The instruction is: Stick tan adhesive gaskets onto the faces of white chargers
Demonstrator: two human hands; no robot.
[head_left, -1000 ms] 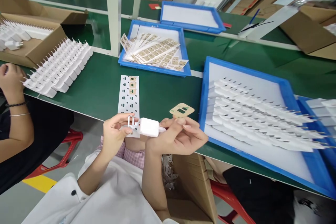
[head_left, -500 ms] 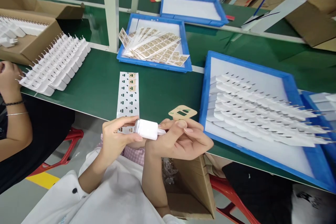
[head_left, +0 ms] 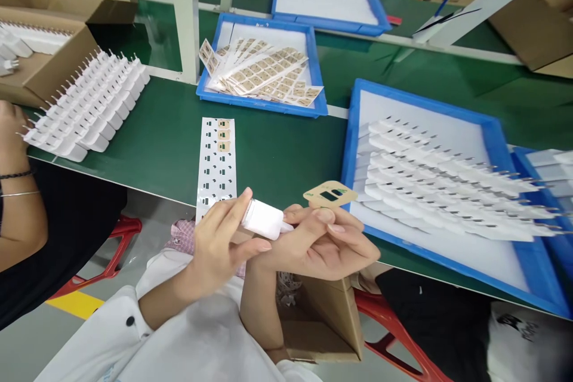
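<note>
In the head view, my left hand [head_left: 215,245] is around the left end of a white charger plug [head_left: 263,219], index finger at its upper edge and thumb stretched along below. The charger's narrow right end rests against the fingers of my right hand [head_left: 322,245]. Between thumb and index finger, that same right hand pinches a tan adhesive sticker [head_left: 324,196] with dark cut-out windows, held just above the charger. Behind my left hand lies a white backing sheet [head_left: 216,170] with several tan stickers left near its top; its lower end is hidden.
Ahead, a blue tray [head_left: 264,108] bears sticker sheets. Rows of white chargers stand in a larger blue tray [head_left: 416,92] at right and in a block [head_left: 89,107] at left, beside a cardboard box [head_left: 62,65]. A co-worker's arm [head_left: 22,209] is at far left. Below sits an open carton [head_left: 322,343].
Both hands, the charger and the sticker have shifted slightly right. My left fingers have moved along the charger, the thumb now reaching further beneath it.
</note>
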